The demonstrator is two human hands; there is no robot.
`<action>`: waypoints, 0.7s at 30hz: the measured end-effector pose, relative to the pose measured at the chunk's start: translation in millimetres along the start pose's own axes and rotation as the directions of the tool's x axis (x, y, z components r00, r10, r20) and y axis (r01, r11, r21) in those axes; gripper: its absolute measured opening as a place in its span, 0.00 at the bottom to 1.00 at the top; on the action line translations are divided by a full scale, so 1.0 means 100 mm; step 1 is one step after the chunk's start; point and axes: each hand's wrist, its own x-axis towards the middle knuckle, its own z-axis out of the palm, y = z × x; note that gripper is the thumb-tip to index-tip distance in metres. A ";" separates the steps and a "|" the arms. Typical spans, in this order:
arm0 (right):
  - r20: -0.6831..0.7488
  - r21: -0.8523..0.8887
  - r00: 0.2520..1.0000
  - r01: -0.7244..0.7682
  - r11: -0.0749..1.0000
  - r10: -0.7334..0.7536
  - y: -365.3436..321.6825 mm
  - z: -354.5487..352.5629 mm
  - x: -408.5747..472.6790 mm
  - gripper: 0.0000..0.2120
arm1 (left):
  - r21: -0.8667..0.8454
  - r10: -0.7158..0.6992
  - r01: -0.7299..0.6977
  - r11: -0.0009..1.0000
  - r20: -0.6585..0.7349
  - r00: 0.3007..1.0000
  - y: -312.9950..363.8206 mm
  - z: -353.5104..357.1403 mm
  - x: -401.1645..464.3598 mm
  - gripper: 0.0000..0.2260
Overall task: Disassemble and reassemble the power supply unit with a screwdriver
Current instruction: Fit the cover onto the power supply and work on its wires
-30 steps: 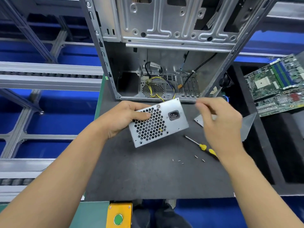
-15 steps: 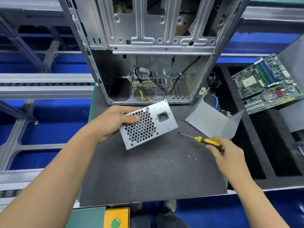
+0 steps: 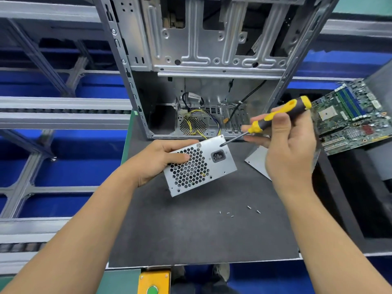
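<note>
The right hand [image 3: 290,153] has lifted the screwdriver [image 3: 273,118] off the mat, its tip now at the power supply unit [image 3: 222,166]

2 bare forearms, no sleeves; left hand [image 3: 161,160], right hand [image 3: 290,149] ungloved (dark shoes, perhaps, below).

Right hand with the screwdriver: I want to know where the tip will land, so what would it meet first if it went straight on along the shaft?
Most likely the power supply unit: the screwdriver in the right hand points at its upper corner near the socket, though depth is unclear.
</note>
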 end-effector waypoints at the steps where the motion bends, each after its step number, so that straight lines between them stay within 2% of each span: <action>1: 0.013 -0.001 1.000 0.002 1.000 -0.002 0.00 0.07 0.01 0.05 | 0.001 -0.001 0.001 1.000 0.001 1.000 0.00 0.00 0.00 0.18; 21: 0.054 -0.016 0.997 -0.053 0.998 0.054 0.19 0.44 0.05 0.07 | -0.041 -0.002 0.002 0.999 0.020 1.000 0.01 -0.01 0.02 0.18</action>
